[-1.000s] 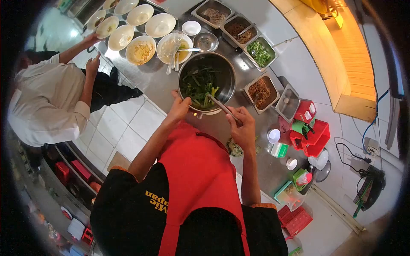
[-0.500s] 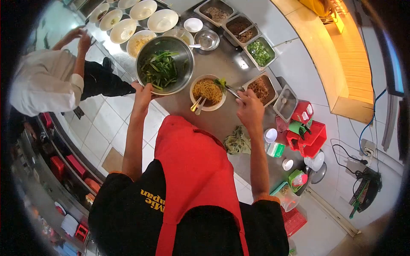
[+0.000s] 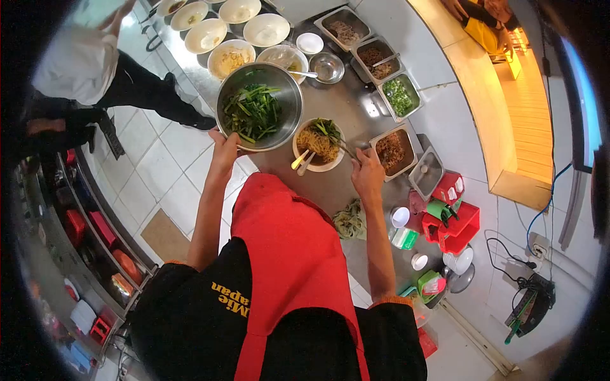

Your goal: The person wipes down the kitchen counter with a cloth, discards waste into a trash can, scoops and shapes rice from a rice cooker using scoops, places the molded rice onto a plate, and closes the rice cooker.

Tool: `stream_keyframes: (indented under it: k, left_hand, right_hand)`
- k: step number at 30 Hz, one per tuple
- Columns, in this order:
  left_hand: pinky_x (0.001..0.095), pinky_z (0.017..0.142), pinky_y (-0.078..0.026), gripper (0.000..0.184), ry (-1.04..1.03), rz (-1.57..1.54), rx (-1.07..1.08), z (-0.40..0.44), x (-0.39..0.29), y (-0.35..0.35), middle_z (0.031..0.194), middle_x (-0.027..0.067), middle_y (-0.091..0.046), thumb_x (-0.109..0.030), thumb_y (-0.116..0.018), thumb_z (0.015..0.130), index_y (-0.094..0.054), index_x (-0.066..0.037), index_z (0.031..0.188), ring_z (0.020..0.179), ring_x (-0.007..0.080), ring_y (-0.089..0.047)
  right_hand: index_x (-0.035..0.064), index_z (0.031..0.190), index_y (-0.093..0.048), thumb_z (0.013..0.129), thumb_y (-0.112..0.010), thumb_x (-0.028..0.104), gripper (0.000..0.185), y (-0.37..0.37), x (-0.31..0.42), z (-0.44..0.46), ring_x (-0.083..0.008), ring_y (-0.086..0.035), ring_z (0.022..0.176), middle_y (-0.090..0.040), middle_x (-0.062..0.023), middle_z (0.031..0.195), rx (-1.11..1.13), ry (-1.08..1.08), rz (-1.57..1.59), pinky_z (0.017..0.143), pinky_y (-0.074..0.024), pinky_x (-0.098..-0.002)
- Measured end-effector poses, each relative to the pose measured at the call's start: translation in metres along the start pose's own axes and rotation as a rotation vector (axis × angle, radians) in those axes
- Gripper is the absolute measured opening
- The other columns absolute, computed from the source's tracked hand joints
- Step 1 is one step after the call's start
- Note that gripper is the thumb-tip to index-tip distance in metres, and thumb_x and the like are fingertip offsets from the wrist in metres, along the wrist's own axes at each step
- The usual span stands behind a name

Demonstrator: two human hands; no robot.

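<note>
Metal tongs (image 3: 346, 149) are pinched in the right hand (image 3: 368, 173), fingers closed around the handle end. Their long axis slants away from the wearer and leftward, tips at the leafy greens (image 3: 326, 127) lying on noodles (image 3: 316, 146) in a white bowl (image 3: 296, 152). The left hand (image 3: 225, 152) is closed on the near rim of a steel bowl (image 3: 292, 101) of cut greens (image 3: 253, 113), raised and tilted, just left of the noodles. Two utensil handles (image 3: 304, 161) lean over the white bowl's near edge, pointing back toward the wearer. Right of it sits a pan of brown crumbly topping (image 3: 391, 152); nearer, a crumpled cloth (image 3: 349, 221). Beyond stand used bowls (image 3: 230, 58) and a pan of chopped green pieces (image 3: 398, 97). Far left, a person in white (image 3: 76, 63).
</note>
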State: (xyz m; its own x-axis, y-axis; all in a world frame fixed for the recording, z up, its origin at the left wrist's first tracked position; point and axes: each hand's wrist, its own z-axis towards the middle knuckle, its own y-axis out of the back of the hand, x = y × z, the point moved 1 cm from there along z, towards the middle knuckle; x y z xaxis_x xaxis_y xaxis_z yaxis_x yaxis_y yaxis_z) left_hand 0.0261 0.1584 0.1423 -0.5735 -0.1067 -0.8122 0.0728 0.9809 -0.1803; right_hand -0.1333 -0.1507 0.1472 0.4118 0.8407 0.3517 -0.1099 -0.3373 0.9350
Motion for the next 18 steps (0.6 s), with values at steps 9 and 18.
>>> stream_keyframes:
  k: [9,18]
  left_hand:
    - [0.0414,0.067,-0.062,0.041,-0.058,-0.021,0.044,0.014,0.015,-0.01,0.109,0.0179,-0.042,-0.003,-0.046,0.081,-0.021,-0.005,0.113,0.082,0.0296,-0.064]
    - [0.044,0.074,-0.061,0.033,-0.089,0.062,0.014,-0.002,0.005,-0.02,0.112,0.0179,-0.044,-0.004,-0.043,0.085,-0.024,0.0,0.111,0.092,0.0307,-0.063]
  right_hand:
    - [0.009,0.109,-0.067,0.082,-0.063,0.013,0.028,-0.023,-0.004,0.008,-0.0376,-0.062,0.088,-0.059,-0.0144,0.1,0.027,-0.103,0.062,0.075,-0.0493,-0.046]
    - [0.0066,0.106,-0.068,0.082,-0.066,0.018,0.027,-0.015,0.004,0.001,-0.038,-0.061,0.093,-0.06,-0.0161,0.102,0.053,-0.211,0.2,0.08,-0.0488,-0.0453]
